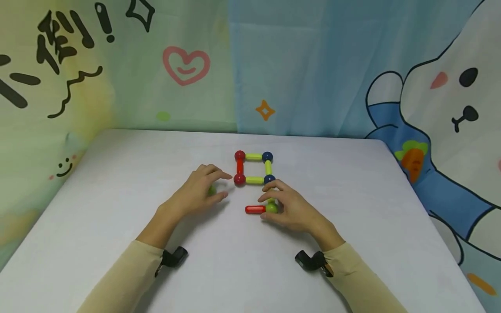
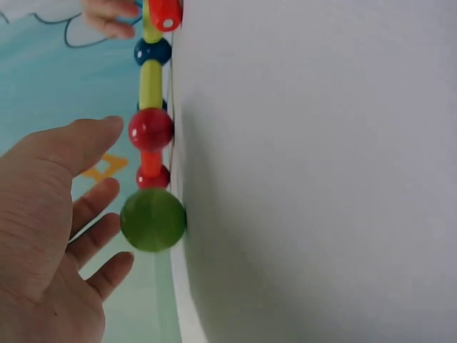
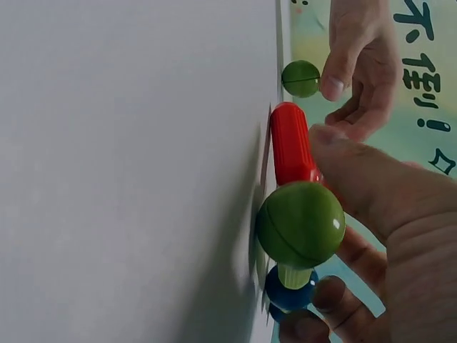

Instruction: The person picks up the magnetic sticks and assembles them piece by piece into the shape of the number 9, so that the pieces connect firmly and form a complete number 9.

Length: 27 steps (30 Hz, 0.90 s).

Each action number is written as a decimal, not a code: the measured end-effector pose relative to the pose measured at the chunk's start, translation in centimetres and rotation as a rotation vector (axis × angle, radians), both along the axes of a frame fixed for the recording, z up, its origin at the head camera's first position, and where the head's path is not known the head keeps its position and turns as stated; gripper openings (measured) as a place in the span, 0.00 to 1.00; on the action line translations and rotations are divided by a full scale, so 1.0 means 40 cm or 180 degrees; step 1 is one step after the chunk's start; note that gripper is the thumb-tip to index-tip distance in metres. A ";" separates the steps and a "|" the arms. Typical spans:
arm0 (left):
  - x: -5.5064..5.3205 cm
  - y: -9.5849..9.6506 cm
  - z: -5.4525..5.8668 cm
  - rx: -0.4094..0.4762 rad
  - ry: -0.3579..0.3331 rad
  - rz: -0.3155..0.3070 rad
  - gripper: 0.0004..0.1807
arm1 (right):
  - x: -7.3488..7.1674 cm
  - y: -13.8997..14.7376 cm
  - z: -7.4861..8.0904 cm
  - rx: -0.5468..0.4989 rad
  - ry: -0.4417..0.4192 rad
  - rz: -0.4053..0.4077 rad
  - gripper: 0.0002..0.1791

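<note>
On the white table a square of ball-and-stick pieces has red balls (image 1: 239, 179) at its left corners and blue balls (image 1: 268, 157) at its right ones. Yellow-green sticks (image 1: 255, 180) form three sides, a red stick (image 1: 240, 167) the fourth. From the near blue corner another yellow-green stick runs to a green ball (image 3: 300, 223), with a second red stick (image 3: 291, 143) pointing left from it. My right hand (image 1: 291, 208) curves loosely around that ball, thumb and forefinger either side of the stick's end. Fingers spread, my left hand (image 1: 198, 190) is beside a loose green ball (image 2: 153, 220).
Each wrist carries a black camera mount (image 1: 311, 261) at the cuff. Behind the table (image 1: 156, 150) hangs a printed cloth (image 1: 297, 65) with a heart and a cartoon animal.
</note>
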State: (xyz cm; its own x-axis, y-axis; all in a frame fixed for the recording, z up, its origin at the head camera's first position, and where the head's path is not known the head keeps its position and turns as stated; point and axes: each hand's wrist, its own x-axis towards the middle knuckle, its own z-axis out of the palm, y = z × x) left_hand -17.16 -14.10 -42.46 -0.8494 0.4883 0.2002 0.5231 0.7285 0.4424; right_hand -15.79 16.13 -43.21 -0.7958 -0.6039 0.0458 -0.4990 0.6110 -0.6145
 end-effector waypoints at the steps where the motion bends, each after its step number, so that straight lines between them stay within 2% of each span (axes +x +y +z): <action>1: 0.000 -0.005 -0.001 0.0008 -0.0026 0.0019 0.23 | 0.001 -0.002 0.000 0.0007 0.0013 0.0018 0.19; 8: 0.001 -0.029 -0.010 -0.0006 -0.0158 0.0118 0.24 | 0.003 -0.014 0.001 0.0102 -0.0001 0.0086 0.17; 15: 0.009 -0.043 -0.008 -0.0110 -0.0270 0.0205 0.24 | 0.005 -0.024 0.000 0.0347 -0.0009 0.0083 0.18; 20: 0.011 -0.051 -0.009 -0.0115 -0.0291 0.0220 0.23 | 0.009 -0.024 -0.001 0.0454 0.0052 0.0040 0.17; 27: 0.016 -0.064 -0.011 -0.0154 -0.0309 0.0225 0.22 | 0.011 -0.026 -0.002 0.0434 0.0134 0.0021 0.14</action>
State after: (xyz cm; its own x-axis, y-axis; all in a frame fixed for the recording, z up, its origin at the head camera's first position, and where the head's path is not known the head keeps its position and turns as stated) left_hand -16.52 -16.68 -42.88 -0.8963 0.4336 0.0931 0.4261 0.7837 0.4519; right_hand -15.34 15.09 -43.28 -0.7909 -0.6119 -0.0039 -0.5268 0.6842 -0.5044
